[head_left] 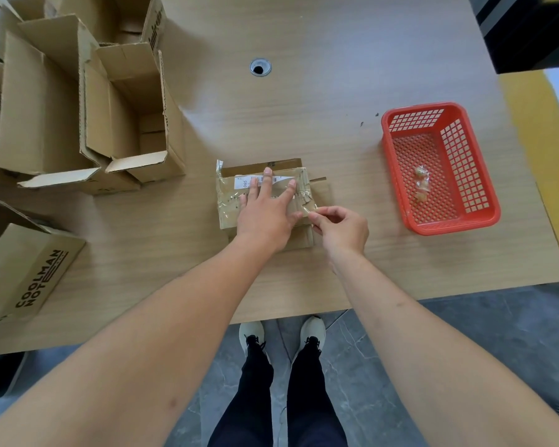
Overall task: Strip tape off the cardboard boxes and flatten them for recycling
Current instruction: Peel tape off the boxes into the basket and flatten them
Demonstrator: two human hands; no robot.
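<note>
I stand at a pale wooden surface (pixel 336 101), looking down at my two bare arms. In the middle, near the front edge, lies a small flattened cardboard box (pixel 233 204) wrapped in clear tape, with a white shipping label (pixel 243 182) across its far side. My left hand (pixel 265 211) lies flat on the box with fingers straight and spread, pressing it down; two fingertips rest on the label. My right hand (pixel 341 229) is just beside the box's right edge, its grip narrow: thumb and fingers pinch a loose end of clear tape (pixel 310 209) that lifts off the cardboard there. Well to the right stands a red plastic basket (pixel 484 188) holding a few crumpled tape scraps (pixel 421 185). At the far left several open cardboard boxes (pixel 126 108) stand crowded together, and nearer me on the left lies a box printed COOLMAN (pixel 29 272). A round cable hole (pixel 260 67) sits in the surface beyond the small box.
</note>
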